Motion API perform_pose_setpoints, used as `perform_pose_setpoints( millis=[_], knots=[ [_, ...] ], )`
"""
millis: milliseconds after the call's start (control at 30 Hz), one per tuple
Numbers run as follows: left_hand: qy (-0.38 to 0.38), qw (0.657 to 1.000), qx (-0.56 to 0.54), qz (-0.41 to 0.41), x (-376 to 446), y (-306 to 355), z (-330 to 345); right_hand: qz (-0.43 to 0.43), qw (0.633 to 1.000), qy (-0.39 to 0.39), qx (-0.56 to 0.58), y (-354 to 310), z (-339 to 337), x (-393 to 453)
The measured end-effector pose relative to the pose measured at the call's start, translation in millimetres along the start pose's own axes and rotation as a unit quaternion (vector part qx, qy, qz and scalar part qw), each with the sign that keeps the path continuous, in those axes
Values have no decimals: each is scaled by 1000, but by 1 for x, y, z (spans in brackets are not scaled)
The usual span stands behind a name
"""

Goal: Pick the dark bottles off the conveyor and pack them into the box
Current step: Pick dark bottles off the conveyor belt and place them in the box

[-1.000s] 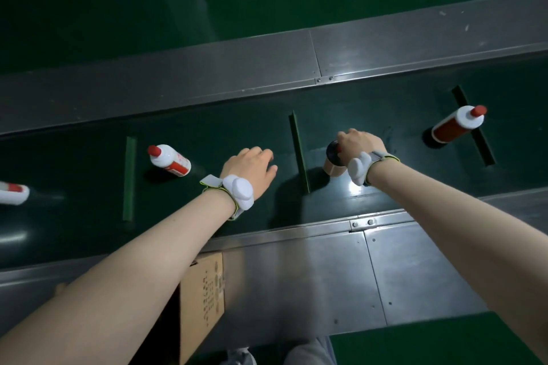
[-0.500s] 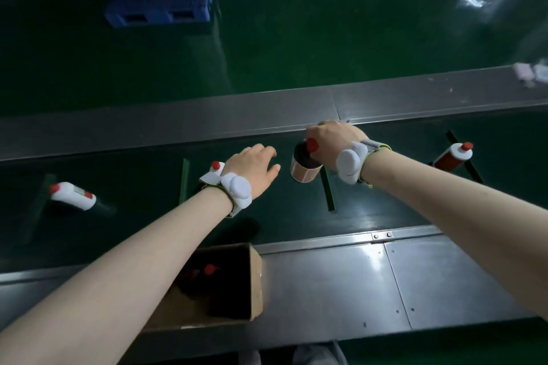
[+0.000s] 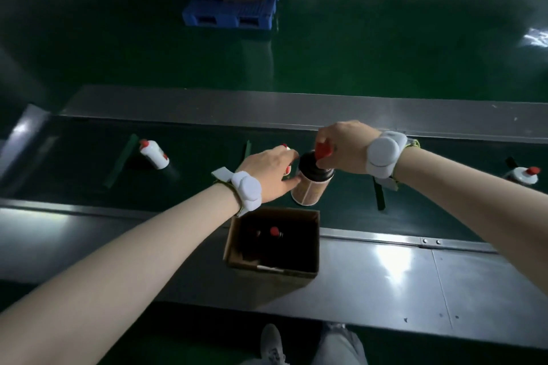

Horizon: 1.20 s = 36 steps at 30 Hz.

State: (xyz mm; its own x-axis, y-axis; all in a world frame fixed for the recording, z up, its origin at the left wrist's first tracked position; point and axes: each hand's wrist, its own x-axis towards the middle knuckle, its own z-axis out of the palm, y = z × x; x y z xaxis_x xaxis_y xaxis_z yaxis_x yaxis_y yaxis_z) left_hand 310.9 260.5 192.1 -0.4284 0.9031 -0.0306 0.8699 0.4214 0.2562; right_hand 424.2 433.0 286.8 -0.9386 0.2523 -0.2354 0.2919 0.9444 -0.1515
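Observation:
My right hand grips a dark bottle by its red cap and holds it upright above the green conveyor belt, just beyond the open cardboard box. My left hand has its fingers spread and touches the bottle's left side. Inside the box stands a dark bottle with a red cap; the rest of the inside is in shadow.
A white bottle lies on the belt at the left, one at the far right, and one is mostly hidden behind my left hand. Steel side rails flank the belt. A blue pallet with cartons stands on the floor beyond.
My right hand has lifted the dark bottle off the belt and carried it left toward the box. My left hand has moved in to touch it. The view tilted up and the box came into full view.

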Motion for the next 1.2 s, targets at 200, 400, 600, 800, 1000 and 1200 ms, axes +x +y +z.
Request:
perform_pose_setpoints(
  millis=[200, 400, 600, 800, 1000, 1200],
  knots=[
    [-43, 998, -15, -34, -52, -22, 35, -17, 996, -85, -11, -44, 54, 11],
    [-93, 990, -62, -83, -69, -25, 88, -25, 986, -165, 8, -47, 115, 26],
    [-202, 967, -95, -120, -68, -32, 137, 65, 982, -172, -35, -48, 182, 39],
    [-241, 954, -99, -147, -63, -45, 168, 58, 963, -255, -58, -40, 223, 50],
    [-248, 953, -76, -155, -58, -49, 189, 79, 967, -228, -77, -35, 270, 73],
    [-275, 944, -64, -169, -51, -47, 208, 29, 979, -186, -83, -15, 315, 80]
  ],
)
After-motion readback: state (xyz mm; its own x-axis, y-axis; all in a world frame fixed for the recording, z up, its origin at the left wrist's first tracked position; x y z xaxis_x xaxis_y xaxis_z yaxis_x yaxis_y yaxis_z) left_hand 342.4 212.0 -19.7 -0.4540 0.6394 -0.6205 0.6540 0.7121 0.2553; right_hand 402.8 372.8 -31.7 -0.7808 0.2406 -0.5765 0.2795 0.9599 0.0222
